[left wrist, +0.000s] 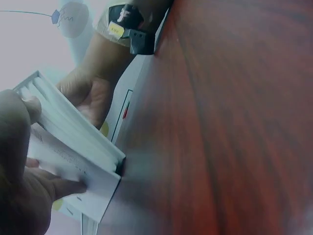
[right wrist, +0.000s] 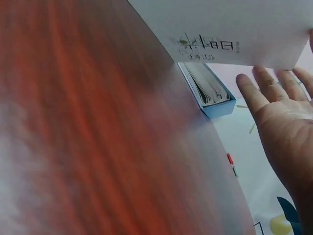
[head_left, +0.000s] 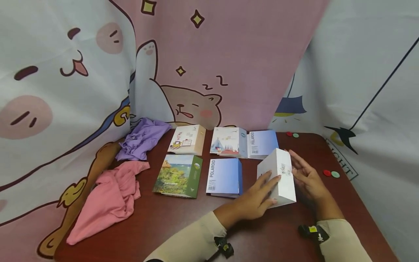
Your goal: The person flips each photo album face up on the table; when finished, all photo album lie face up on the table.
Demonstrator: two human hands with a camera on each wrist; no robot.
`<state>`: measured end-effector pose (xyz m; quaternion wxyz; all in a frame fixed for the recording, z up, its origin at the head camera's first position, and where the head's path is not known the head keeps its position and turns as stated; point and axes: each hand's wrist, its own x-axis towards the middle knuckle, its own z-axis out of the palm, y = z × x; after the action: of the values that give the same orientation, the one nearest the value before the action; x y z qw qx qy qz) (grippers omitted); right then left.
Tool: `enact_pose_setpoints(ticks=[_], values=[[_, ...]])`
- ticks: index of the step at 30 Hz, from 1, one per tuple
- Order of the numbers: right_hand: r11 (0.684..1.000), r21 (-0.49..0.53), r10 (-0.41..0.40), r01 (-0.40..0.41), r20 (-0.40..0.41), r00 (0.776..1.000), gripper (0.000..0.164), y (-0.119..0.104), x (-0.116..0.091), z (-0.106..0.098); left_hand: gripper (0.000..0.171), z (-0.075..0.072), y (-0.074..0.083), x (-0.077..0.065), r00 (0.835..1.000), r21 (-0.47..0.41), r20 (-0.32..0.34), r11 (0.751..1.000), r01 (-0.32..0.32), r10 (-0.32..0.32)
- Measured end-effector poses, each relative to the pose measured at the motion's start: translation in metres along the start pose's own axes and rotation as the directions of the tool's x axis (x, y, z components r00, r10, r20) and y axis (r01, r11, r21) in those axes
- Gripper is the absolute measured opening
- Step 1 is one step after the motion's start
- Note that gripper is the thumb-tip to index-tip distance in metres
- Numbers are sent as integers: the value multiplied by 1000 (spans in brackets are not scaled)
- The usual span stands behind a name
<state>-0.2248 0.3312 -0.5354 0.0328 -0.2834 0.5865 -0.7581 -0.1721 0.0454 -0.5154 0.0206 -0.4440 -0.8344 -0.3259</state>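
A white photo album (head_left: 284,178) with small dark lettering on its spine stands tilted over the table's right part. My left hand (head_left: 255,198) grips it from the near left, fingers spread over the cover. In the left wrist view, that hand's thumb (left wrist: 32,108) lies at the white page edges of the album (left wrist: 73,122), with other fingers against the cover. My right hand (head_left: 307,178) is on the far right side. Its fairly straight fingers (right wrist: 269,85) touch the album's edge in the right wrist view, palm turned up beside it.
Behind and left lie a green landscape album (head_left: 176,174), two blue POLAROID albums (head_left: 224,176), a cream album (head_left: 184,140) and a tent-picture album (head_left: 226,142). Purple cloth (head_left: 144,138) and pink cloth (head_left: 111,196) lie left. Red and green discs (head_left: 335,174) sit along the right edge.
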Motion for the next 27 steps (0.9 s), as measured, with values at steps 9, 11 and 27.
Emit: enact_pose_setpoints(ticks=[9,11,27], values=[[941,-336,61,-43,43,997,83,3,-3,18,75,-4,-4,-5,993,-222,-109,973,-61,37],[918,-392,79,-60,33,996,84,5,-3,22,77,-5,-5,-6,989,-256,-147,965,-63,26],[786,-612,131,-94,16,991,88,5,-9,48,88,-31,-23,-15,974,-248,-224,965,-84,27]])
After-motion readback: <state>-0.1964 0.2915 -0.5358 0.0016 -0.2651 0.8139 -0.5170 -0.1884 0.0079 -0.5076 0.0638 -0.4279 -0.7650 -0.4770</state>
